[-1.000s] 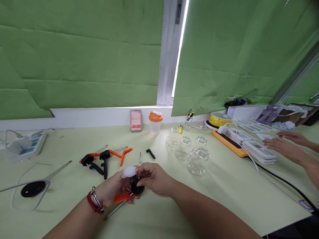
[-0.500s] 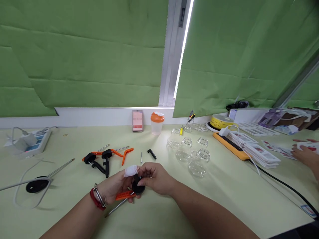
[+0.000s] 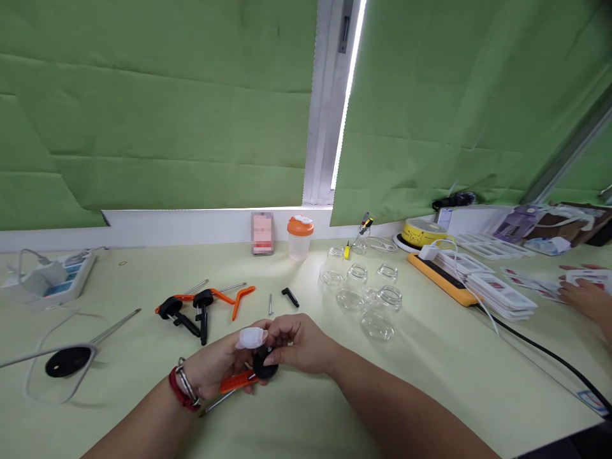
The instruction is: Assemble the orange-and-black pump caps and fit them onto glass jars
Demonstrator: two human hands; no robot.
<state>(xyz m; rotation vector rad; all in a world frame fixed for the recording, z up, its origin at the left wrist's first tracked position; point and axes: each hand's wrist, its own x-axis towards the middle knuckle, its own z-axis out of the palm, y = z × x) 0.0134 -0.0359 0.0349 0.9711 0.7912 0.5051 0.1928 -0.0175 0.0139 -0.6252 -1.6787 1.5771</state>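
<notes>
A black-and-orange part (image 3: 239, 381) with a round black disc sits in my left hand (image 3: 217, 366), whose fingers curl round it. A white wrap covers one fingertip of that hand. My right hand (image 3: 302, 344) pinches at the black disc from the right; whatever small piece it may hold is hidden. Below my left hand a thin metal rod (image 3: 217, 404) sticks out. Just beyond my hands lie a small screw (image 3: 270, 305), a short black lever (image 3: 290, 297) and a loose orange V-shaped piece (image 3: 243, 302). Two similar black-and-orange parts (image 3: 203, 298) rest to their left.
Several clear glass jars (image 3: 377, 324) stand right of centre. Behind are an orange-lidded cup (image 3: 299, 237) and a pink-screened phone (image 3: 262, 233). An orange power strip (image 3: 442, 280) lies at right, near another person's hand (image 3: 586, 296). A black oval disc (image 3: 67, 362) and cable lie left.
Both hands stay closed round the part, with barely any shift. The view has turned slightly, and the other person's hand at right has moved little.
</notes>
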